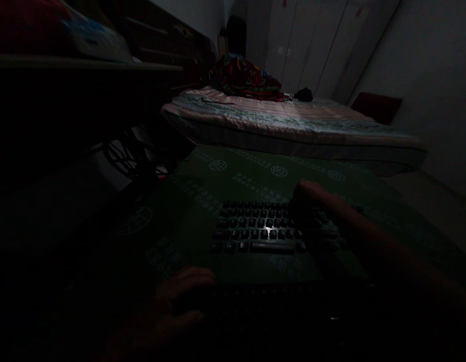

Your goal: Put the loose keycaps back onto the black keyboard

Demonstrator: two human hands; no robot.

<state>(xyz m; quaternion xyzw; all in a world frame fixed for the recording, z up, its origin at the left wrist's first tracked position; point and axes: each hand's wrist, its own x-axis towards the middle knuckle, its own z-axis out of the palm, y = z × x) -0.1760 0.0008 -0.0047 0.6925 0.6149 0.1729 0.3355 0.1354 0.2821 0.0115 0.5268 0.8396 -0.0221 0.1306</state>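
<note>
Rows of loose black keycaps (263,221) lie in keyboard order on a green board (203,186) printed with white globes and characters. Over their upper right part is my right hand (306,193), fingers bent down and closed; its fingertips are in deep shadow, so what they hold cannot be made out. At the lower left, my left hand (180,296) has its thumb and fingers around the left end of a long dark keyboard base (263,290). Most of that base is lost in the dark along the bottom.
Behind the board stands a bed (312,125) with a striped sheet and a bundled red patterned blanket (248,78). A dark spoked wheel (122,156) is at the left, below a shelf (85,63) with items on it. The room is very dim.
</note>
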